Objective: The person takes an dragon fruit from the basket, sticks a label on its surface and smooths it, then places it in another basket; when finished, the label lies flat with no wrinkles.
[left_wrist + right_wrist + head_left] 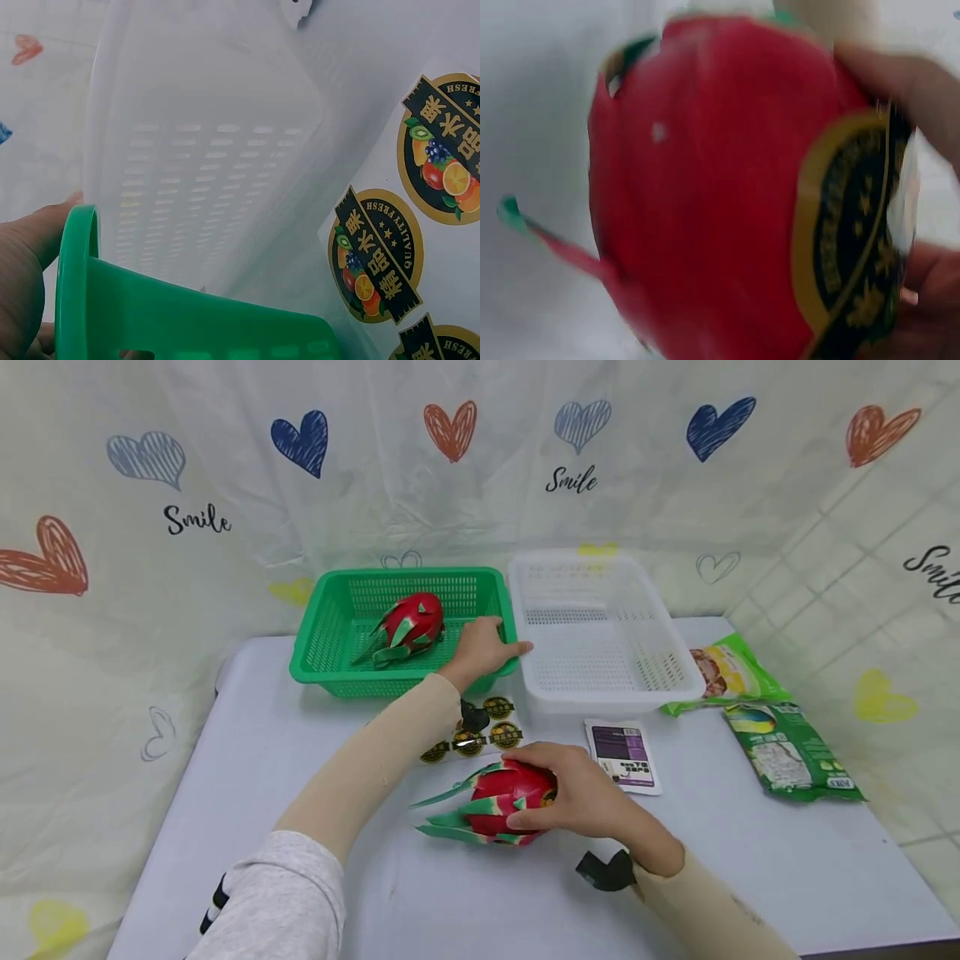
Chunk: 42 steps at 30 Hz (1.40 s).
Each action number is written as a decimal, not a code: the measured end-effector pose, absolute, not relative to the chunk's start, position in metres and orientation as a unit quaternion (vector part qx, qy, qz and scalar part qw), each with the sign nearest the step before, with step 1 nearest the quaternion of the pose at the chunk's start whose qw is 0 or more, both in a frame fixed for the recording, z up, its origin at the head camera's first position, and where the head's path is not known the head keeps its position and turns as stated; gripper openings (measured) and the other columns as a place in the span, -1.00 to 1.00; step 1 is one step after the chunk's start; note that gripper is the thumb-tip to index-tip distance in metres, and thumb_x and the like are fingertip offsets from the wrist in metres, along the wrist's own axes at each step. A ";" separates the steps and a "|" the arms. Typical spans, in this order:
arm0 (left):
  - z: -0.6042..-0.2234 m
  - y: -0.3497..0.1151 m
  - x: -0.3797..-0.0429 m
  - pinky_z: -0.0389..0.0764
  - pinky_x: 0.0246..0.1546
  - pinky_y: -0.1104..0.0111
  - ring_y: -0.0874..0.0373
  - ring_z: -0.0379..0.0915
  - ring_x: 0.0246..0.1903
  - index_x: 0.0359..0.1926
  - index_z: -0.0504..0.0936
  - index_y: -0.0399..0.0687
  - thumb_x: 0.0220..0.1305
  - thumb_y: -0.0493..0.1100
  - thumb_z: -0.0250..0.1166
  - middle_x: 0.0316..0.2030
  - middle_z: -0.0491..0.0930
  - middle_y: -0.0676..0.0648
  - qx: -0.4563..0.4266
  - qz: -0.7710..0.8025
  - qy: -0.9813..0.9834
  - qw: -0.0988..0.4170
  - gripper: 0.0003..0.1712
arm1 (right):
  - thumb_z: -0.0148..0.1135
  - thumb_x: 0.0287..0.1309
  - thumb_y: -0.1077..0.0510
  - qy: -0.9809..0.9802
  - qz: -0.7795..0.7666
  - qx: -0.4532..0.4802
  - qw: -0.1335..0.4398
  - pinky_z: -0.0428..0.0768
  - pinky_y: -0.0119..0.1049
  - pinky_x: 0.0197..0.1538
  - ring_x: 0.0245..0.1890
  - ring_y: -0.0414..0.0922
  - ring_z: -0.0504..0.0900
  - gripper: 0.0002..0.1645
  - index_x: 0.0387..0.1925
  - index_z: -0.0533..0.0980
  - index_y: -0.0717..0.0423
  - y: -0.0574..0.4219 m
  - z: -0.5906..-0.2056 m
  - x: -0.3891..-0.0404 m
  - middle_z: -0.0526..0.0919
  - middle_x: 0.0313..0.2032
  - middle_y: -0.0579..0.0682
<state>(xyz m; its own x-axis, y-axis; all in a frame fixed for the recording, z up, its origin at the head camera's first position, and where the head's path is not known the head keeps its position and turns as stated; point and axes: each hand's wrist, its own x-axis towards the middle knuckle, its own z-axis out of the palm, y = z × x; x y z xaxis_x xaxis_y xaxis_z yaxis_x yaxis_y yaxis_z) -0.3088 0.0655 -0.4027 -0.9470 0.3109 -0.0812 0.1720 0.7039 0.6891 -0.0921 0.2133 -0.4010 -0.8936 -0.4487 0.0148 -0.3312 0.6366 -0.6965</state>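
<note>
Gripping a dragon fruit (498,803) on the near side of the green basket (337,677), the right hand (581,793) spans its rounded end; the left hand (483,650) holds the basket's edge. Probably moderately heavy, firm, smooth-skinned: grasp the body, not the pliable scales (453,822).

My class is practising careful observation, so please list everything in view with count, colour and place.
Green basket: 1, green, back of table
White basket: 1, white, right of the green one
Dragon fruit in basket: 1, red and green, inside green basket
Labelled dragon fruit: 1, red and green, front centre
Sticker sheet: 1, white with black-gold stickers, before baskets
Flat packet: 1, purple and white, before white basket
Light bag: 1, green and yellow, beside white basket
Dark bag: 1, green, far right
Table: 1, white, underneath
Backdrop: pale, printed hearts, behind
Left hand: 1, bare, gripping green basket's rim
Right hand: 1, bare, holding labelled fruit
Forearm coverings: 2, beige
Sleeve: 1, grey, left arm
</note>
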 end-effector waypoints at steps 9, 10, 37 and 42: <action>-0.402 0.064 -0.307 0.56 0.35 0.10 -0.08 0.36 0.46 0.56 0.28 -0.19 0.36 0.29 0.35 0.51 0.37 -0.17 0.134 0.357 0.919 0.096 -0.02 | 0.69 -0.08 -0.15 0.907 -0.329 -0.258 0.050 0.72 -0.36 -0.07 0.08 -0.16 0.60 -0.15 0.29 0.58 -0.14 0.264 -0.365 -0.122 0.68 0.18 -0.19; -0.403 0.064 -0.307 0.56 0.35 0.10 -0.09 0.36 0.46 0.56 0.28 -0.19 0.36 0.29 0.35 0.51 0.38 -0.18 0.134 0.357 0.920 0.094 -0.02 | 0.70 -0.07 -0.13 0.910 -0.324 -0.255 0.046 0.72 -0.35 -0.07 0.08 -0.15 0.60 -0.15 0.29 0.58 -0.14 0.270 -0.361 -0.125 0.68 0.18 -0.18; -0.416 0.061 -0.291 0.59 0.30 0.07 -0.15 0.41 0.41 0.53 0.31 -0.21 0.35 0.28 0.37 0.45 0.45 -0.22 0.137 0.364 0.917 0.095 -0.04 | 0.53 0.17 -0.14 0.957 -0.267 -0.095 0.061 0.67 -0.28 -0.14 0.09 0.12 0.54 -0.13 0.44 0.44 0.03 0.370 -0.318 -0.212 0.61 0.20 0.23; -0.409 0.064 -0.297 0.58 0.32 0.07 -0.13 0.40 0.43 0.54 0.31 -0.22 0.34 0.29 0.37 0.47 0.42 -0.22 0.144 0.370 0.914 0.084 -0.01 | 0.50 0.20 -0.18 0.962 -0.254 -0.071 0.064 0.68 -0.22 -0.09 0.12 0.16 0.52 -0.10 0.46 0.41 0.06 0.379 -0.325 -0.242 0.59 0.22 0.27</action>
<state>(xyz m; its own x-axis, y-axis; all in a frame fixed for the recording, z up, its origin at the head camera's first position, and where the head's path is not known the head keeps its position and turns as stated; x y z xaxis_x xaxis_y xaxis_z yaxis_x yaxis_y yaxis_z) -0.2972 0.0640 -0.4090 -0.9446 0.3246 -0.0476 0.2001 0.6850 0.7005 -0.2415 0.3795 -0.3253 -0.9818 -0.1694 -0.0862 -0.1048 0.8607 -0.4982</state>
